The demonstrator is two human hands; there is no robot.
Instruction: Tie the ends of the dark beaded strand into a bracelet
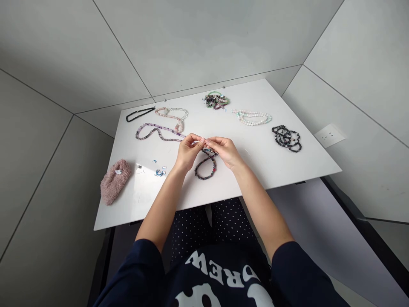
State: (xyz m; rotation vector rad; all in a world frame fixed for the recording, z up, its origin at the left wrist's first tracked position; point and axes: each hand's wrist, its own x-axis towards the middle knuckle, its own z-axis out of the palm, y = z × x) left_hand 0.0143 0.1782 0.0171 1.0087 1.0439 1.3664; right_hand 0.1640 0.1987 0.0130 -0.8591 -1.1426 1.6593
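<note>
Just below our fingers, the dark strand lies looped on the worktop. Our left hand and right hand pinch its upper end, fingertips nearly meeting. We judge this strand in progress; whether its ends are joined, we cannot tell. Beyond, the purple strand to the left and the tangle farthest off lie untouched.

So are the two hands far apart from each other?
No, the left hand and right hand are close together, with their fingertips near the top of the dark bead string.
</note>
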